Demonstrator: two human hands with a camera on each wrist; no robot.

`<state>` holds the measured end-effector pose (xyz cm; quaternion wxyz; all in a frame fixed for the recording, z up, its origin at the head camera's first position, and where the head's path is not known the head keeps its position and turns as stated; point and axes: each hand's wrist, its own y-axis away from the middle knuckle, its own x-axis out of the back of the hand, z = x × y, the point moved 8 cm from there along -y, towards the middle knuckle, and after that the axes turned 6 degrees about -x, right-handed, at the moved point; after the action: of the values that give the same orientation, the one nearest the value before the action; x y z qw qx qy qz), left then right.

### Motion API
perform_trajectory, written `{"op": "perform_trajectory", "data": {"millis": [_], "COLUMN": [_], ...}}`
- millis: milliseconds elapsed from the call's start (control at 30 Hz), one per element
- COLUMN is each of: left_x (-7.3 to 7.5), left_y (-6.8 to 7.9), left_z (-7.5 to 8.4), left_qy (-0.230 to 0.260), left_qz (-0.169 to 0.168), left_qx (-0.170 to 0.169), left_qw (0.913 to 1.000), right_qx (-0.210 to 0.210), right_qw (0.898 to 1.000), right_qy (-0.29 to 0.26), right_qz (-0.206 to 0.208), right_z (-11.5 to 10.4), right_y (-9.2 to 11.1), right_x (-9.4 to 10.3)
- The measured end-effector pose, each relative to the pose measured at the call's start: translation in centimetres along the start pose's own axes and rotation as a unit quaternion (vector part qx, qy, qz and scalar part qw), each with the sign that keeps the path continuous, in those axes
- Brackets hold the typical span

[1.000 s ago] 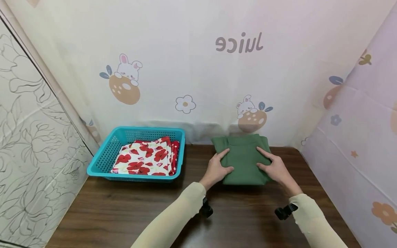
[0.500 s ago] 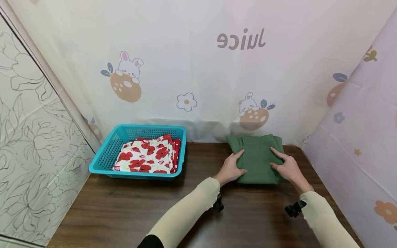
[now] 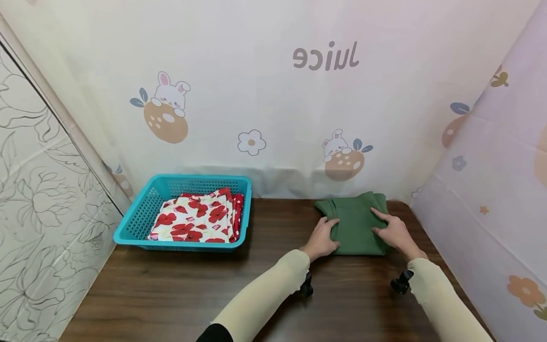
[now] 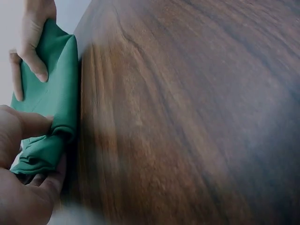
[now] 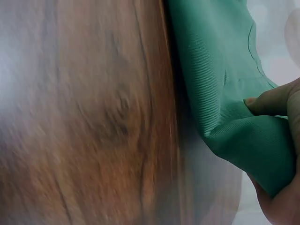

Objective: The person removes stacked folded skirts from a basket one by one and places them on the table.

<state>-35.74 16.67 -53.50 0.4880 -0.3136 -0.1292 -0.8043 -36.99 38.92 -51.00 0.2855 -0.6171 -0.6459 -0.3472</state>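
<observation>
A folded green garment lies near the back right of the brown table. My left hand grips its left side; in the left wrist view the thumb presses on top of the folded layers while fingers reach underneath. On the opposite side my right hand pinches the edge. The right wrist view shows that thumb on the fabric, with a fold bulging between it and the fingers below. A stitched seam runs along the cloth there.
A turquoise plastic basket stands at the back left, holding a folded white cloth with red flowers and a red dotted cloth. Printed curtains hang behind the table and along its right.
The green garment has shifted to the right along the table, with both hands moving along on it. The left hand now sits lower at its left edge. The basket stays put.
</observation>
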Motion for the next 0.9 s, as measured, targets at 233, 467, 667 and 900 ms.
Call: {"op": "perform_trajectory", "data": {"millis": [233, 467, 667, 900], "left_x": [-0.7, -0.8, -0.8, -0.6], "left_y": [-0.5, -0.7, -0.7, -1.1], "left_z": [0.2, 0.0, -0.2, 0.1], "left_qy": [-0.013, -0.019, -0.040, -0.057], "left_qz": [-0.010, -0.020, -0.044, -0.054], "left_qx": [0.012, 0.045, 0.073, 0.082], "left_qw": [0.9998, 0.9986, 0.9955, 0.9935], "right_qx": [-0.018, -0.021, -0.022, -0.014], "right_qw": [0.999, 0.999, 0.999, 0.999], "right_qy": [0.027, 0.027, 0.027, 0.035], "right_qz": [-0.009, -0.009, -0.016, -0.021], "right_z": [1.6, 2.0, 2.2, 2.1], "right_y": [-0.9, -1.6, -1.9, -2.3], "right_x": [0.2, 0.2, -0.1, 0.3]}}
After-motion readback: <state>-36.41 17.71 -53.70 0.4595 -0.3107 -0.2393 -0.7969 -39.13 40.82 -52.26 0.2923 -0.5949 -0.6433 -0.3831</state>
